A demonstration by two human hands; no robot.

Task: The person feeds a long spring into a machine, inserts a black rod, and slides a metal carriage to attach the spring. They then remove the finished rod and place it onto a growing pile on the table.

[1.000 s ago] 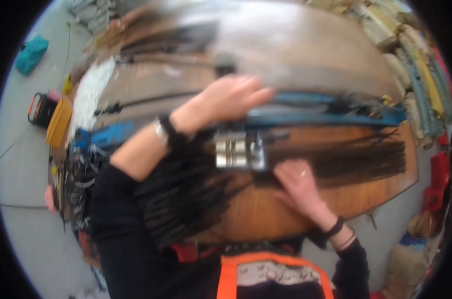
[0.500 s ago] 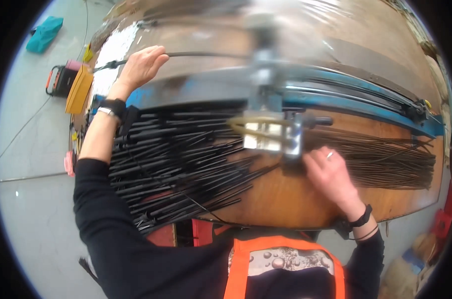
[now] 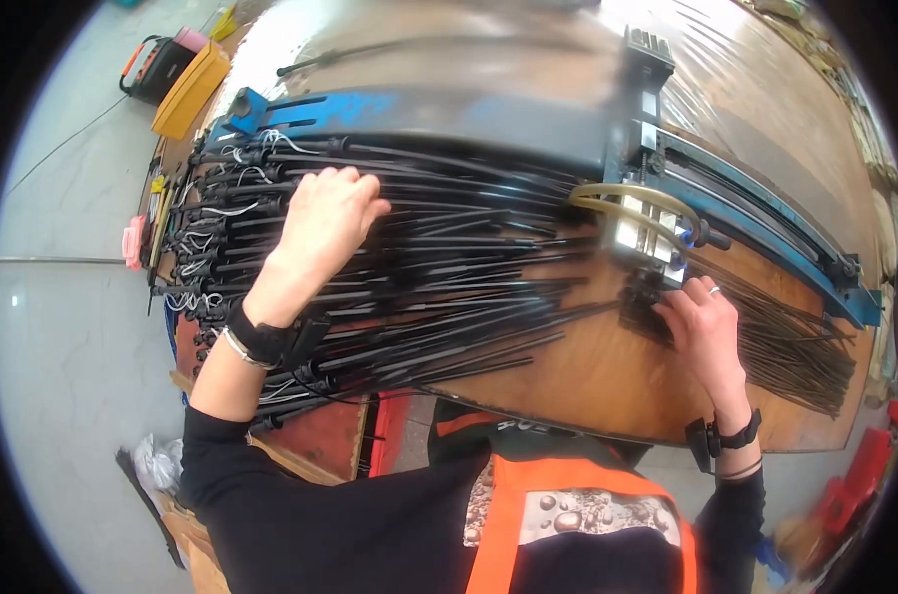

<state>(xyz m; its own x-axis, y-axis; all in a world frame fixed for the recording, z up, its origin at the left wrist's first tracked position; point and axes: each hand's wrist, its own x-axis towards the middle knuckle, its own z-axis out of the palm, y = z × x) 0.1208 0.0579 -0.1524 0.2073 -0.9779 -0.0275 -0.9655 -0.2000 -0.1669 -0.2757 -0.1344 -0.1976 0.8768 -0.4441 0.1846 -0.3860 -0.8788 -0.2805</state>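
Note:
My left hand is over a wide heap of black rods, its fingers curled in; whether it grips a rod cannot be seen. White wires show at the rods' left ends. A blue metal fixture with a clamp-like device runs along the heap's far side. Its yellowish hose loops over the rods' right ends. At the device's near end, my right hand has its fingers bent against a dark block; what they hold is hidden. Beyond the fixture lies a single black rod, blurred.
Thin brown rods lie bundled on the wooden tabletop to the right. A yellow box and a black-and-orange case stand at the far left. Red containers are at the lower right.
My left hand has let go of the long black rod beyond the fixture and come back nearer over the heap. My right hand stays by the device. The whole view has shifted.

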